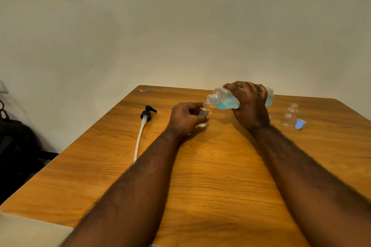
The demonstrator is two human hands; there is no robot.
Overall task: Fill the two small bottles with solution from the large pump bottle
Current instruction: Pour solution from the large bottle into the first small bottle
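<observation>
My right hand (250, 104) grips the large clear bottle (222, 98) of blue solution, tipped almost flat with its open threaded neck pointing left. The neck sits right over the mouth of a small clear bottle (204, 113), which my left hand (185, 119) holds upright on the wooden table (210, 176). My fingers hide most of that small bottle. A second small clear bottle (290, 115) stands open at the right, with a blue cap (300, 123) lying beside it.
The black pump head with its long white tube (143, 126) lies on the table left of my left hand. A sliver of another blue cap (269, 117) shows behind my right wrist. A small wrapper (144, 90) lies at the far corner. Dark objects sit off the left edge.
</observation>
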